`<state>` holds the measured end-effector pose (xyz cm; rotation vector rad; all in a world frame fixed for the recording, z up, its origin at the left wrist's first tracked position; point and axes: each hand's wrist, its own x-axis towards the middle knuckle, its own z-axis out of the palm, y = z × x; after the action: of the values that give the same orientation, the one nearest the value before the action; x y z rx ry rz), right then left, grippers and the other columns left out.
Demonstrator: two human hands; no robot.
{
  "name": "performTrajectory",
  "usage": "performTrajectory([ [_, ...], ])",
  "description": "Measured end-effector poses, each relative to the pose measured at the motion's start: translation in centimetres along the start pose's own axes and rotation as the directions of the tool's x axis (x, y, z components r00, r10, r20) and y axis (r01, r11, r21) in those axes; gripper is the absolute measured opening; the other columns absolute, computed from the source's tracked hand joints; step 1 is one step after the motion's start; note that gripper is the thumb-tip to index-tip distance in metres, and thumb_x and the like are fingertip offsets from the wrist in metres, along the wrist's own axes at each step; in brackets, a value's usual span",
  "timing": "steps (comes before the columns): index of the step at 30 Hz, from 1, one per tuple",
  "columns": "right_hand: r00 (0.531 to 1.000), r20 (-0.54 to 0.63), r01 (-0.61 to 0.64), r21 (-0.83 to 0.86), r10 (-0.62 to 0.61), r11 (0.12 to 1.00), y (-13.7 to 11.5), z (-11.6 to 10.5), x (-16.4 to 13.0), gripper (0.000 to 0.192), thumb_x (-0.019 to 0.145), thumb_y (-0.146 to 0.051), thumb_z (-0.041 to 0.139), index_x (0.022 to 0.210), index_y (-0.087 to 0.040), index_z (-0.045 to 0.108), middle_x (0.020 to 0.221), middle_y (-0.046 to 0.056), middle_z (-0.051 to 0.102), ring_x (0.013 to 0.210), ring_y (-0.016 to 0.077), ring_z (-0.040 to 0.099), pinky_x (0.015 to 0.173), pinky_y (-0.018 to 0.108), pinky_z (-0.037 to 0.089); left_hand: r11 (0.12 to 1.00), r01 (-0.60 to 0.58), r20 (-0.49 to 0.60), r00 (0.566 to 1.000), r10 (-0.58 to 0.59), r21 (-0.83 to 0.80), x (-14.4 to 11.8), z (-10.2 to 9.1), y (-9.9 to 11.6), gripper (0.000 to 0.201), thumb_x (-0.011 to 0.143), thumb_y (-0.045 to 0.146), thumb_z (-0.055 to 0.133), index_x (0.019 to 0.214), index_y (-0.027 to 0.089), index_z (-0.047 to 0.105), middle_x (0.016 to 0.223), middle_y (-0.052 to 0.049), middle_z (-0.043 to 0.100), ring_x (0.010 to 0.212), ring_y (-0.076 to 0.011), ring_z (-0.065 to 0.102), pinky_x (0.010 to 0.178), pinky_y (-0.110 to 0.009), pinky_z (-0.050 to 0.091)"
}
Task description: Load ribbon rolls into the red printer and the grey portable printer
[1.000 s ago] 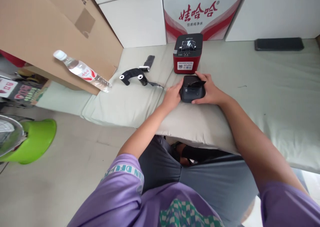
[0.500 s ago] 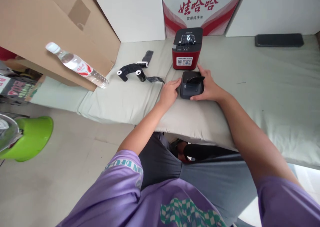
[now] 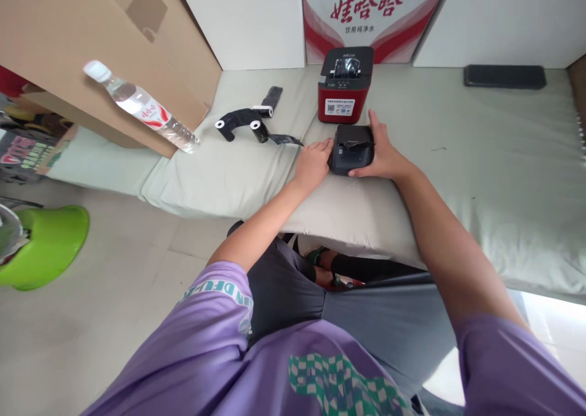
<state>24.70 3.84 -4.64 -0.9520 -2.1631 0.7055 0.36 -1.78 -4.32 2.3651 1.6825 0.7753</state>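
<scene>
A small black printer [image 3: 350, 158] rests on the pale green cloth. Its front bears a small white mark, and a strip of shiny black film [image 3: 358, 143] pokes out across its top. My right hand [image 3: 383, 154] grips the right side, thumb at the lower front and fingers toward the back. Against the left side press the fingers of my left hand [image 3: 315, 164], which is closed. Just behind stands a red and black printer [image 3: 344, 102] with a white label and dark film on its top. Left of my left hand lie black ribbon rolls [image 3: 259, 131] with white cores, some film unrolled.
A clear water bottle [image 3: 141, 108] leans near a large cardboard box [image 3: 183, 44] on the left. A flat black case [image 3: 504, 76] lies at the back right. White cartons [image 3: 256, 19] line the rear. On the floor at left is a green stool [image 3: 55, 245].
The black film on the small printer, which jutted out to the right, now sits lower and closer to the top. Both hands stay on the printer. The camera view has shifted slightly.
</scene>
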Motion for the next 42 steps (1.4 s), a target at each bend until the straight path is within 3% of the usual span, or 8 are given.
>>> performTrajectory([
  [7,0.992,-0.013,-0.116,0.252,0.124,0.961,1.7,-0.3,0.4,0.152,0.053,-0.064,0.097,0.173,-0.033,0.009,0.151,0.014,0.052,0.133,0.0381,0.062,0.122,0.062,0.047,0.998,0.051,0.030,0.998,-0.050,-0.028,0.0,-1.7,1.3,0.060,0.094,0.000,0.040,0.144,0.016,0.069,0.145,-0.010,0.073,0.130,-0.0267,0.069,0.116,-0.044,0.053],
  [12,0.992,-0.024,-0.107,0.333,0.122,0.937,2.1,-0.5,0.3,0.132,0.058,-0.061,0.093,0.168,-0.045,0.021,0.147,0.005,0.057,0.133,0.0353,0.064,0.122,0.063,0.049,0.994,0.110,0.019,0.994,-0.109,-0.021,0.0,-2.3,1.8,0.053,0.094,0.001,0.043,0.128,0.021,0.079,0.140,-0.008,0.076,0.131,-0.0269,0.068,0.116,-0.046,0.054],
  [18,0.986,-0.014,-0.145,0.410,0.165,0.900,1.0,-1.1,0.5,0.098,0.068,-0.068,0.084,0.156,-0.044,0.048,0.144,0.003,0.066,0.137,0.0365,0.064,0.121,0.060,0.051,0.985,0.143,-0.045,0.988,-0.148,-0.093,-0.1,-2.2,1.7,0.050,0.095,0.002,0.040,0.123,0.020,0.079,0.130,-0.007,0.080,0.126,-0.0235,0.071,0.114,-0.039,0.055],
  [23,0.961,-0.132,-0.179,0.378,0.245,0.908,0.2,-0.8,0.9,0.075,0.076,-0.070,0.077,0.142,-0.038,0.059,0.135,0.008,0.074,0.129,0.0372,0.070,0.114,0.065,0.055,0.983,0.086,-0.101,0.990,-0.103,-0.161,-0.1,-1.9,1.1,0.045,0.094,0.004,0.040,0.115,0.020,0.077,0.124,-0.009,0.079,0.116,-0.0231,0.073,0.105,-0.038,0.058],
  [28,0.941,-0.197,-0.185,0.377,0.274,0.908,0.3,-0.2,1.1,0.069,0.077,-0.074,0.076,0.130,-0.032,0.065,0.127,0.008,0.077,0.127,0.0363,0.071,0.116,0.065,0.055,0.983,-0.011,-0.137,0.990,-0.015,-0.186,-0.1,-1.9,0.8,0.043,0.098,0.007,0.037,0.115,0.022,0.073,0.121,-0.009,0.076,0.120,-0.0201,0.069,0.106,-0.035,0.055],
  [35,0.852,-0.406,-0.223,0.293,0.332,0.930,1.9,1.8,1.9,0.063,0.084,-0.078,0.067,0.121,-0.028,0.058,0.119,0.012,0.071,0.121,0.0354,0.070,0.107,0.064,0.059,0.980,-0.151,-0.074,0.987,0.143,-0.128,-0.4,-3.0,1.5,0.043,0.109,0.026,0.035,0.125,0.023,0.075,0.136,-0.011,0.070,0.132,-0.0226,0.061,0.118,-0.040,0.046],
  [39,0.759,-0.522,-0.270,0.292,0.389,0.918,1.0,2.7,2.6,0.050,0.086,-0.070,0.068,0.107,-0.026,0.057,0.105,0.011,0.071,0.105,0.0310,0.071,0.102,0.060,0.060,0.961,-0.262,-0.052,0.965,0.259,-0.091,-0.6,-3.2,1.8,0.050,0.112,0.042,0.032,0.125,0.026,0.078,0.142,-0.008,0.070,0.137,-0.0247,0.057,0.121,-0.044,0.041],
  [42,0.735,-0.544,-0.284,0.296,0.405,0.912,0.0,2.7,2.9,0.044,0.085,-0.068,0.069,0.089,-0.026,0.057,0.092,0.008,0.070,0.095,0.0293,0.069,0.099,0.059,0.060,0.951,-0.290,-0.048,0.957,0.286,-0.105,-0.8,-3.0,2.2,0.054,0.113,0.044,0.028,0.128,0.026,0.077,0.139,-0.007,0.074,0.135,-0.0229,0.059,0.119,-0.043,0.042],
])
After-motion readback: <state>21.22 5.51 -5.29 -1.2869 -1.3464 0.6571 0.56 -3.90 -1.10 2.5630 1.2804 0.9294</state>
